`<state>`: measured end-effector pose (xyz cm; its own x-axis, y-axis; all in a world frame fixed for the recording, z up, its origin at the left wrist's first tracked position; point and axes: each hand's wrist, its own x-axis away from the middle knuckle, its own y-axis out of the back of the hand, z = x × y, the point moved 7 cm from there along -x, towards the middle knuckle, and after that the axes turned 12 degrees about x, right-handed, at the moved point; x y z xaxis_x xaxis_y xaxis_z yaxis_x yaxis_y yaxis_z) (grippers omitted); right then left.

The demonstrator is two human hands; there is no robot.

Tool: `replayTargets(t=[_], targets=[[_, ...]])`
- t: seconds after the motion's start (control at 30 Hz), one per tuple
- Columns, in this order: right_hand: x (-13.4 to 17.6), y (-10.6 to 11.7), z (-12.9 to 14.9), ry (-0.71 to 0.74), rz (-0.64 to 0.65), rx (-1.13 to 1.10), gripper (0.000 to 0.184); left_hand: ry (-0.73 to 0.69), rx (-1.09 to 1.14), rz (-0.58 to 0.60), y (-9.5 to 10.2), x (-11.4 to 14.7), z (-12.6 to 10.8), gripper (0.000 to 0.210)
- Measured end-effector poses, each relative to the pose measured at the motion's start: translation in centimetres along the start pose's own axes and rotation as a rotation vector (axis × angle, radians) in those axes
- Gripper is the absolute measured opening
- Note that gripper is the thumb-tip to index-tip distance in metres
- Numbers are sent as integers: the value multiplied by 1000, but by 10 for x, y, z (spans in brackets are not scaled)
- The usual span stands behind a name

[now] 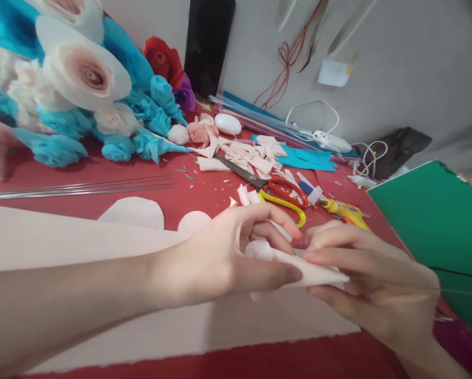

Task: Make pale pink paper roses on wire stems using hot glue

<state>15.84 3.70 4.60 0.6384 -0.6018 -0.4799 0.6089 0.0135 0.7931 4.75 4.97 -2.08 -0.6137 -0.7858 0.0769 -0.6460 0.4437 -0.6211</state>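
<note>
A folded piece of pale pink crepe paper (309, 269) is held above the table between my two hands. My left hand (223, 252) is closed on it, thumb along the near side and fingers curled over the far side. At its narrow right end, my right hand (362, 268) has its thumb below and fingers above, closed around the paper. A large pale pink sheet (152, 326) lies beneath both hands. Two rounded paper cutouts, a bigger one (135, 212) and a smaller one (195, 221), rest beyond my left forearm.
Scissors (277, 192) with red and yellow handles lie beyond my hands, among paper scraps (255, 155). A yellow glue gun (348, 212) is near my right hand. Paper flowers (89, 73) crowd the back left, with thin metal wires (81, 189) before them. A green board (437, 221) stands right.
</note>
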Motion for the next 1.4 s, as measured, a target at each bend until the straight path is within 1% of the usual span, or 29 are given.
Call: replayTargets(t=[0.1,0.2,0.3,0.47,0.6,0.73,0.83,0.9,1.0,1.1,1.17,1.2,1.3,1.33,1.37,1.4], targets=[[-1,2,6,90,-6,85,15,40,69,34,-2,0,2,23],[-1,2,9,141,26,145,7,66,92,63,-4,2,3,25],[-1,1,11,164,48,168,7,55,53,89,-4,3,4,25],[-2,-3,11,166,104,123,7,17,6,108,-4,1,4,23],[-1,-5,12,197,107,108,9,38,-33,111,-4,1,4,24],[-2,-4,9,157,77,73,15,77,-68,106,-4,3,5,23],[1,-5,12,215,96,99,8,105,-41,110,-4,3,6,26],[3,-5,13,240,93,125,11,108,-39,112,-4,3,7,26],[3,-3,10,208,58,114,20,103,-67,106,-3,3,7,25],[3,-7,11,208,101,99,15,128,-26,112,-4,3,9,25],[4,-10,10,204,127,86,18,140,-1,109,-5,3,10,26],[5,-9,8,170,114,57,23,141,2,101,-6,3,9,26],[7,-6,-1,43,41,-69,47,144,20,87,-7,3,7,25],[7,-5,-2,22,21,-91,50,143,31,81,-6,3,7,24],[7,-5,-2,28,12,-87,48,137,38,73,-6,3,6,24],[7,-5,0,43,18,-53,42,127,38,65,-5,2,5,23]])
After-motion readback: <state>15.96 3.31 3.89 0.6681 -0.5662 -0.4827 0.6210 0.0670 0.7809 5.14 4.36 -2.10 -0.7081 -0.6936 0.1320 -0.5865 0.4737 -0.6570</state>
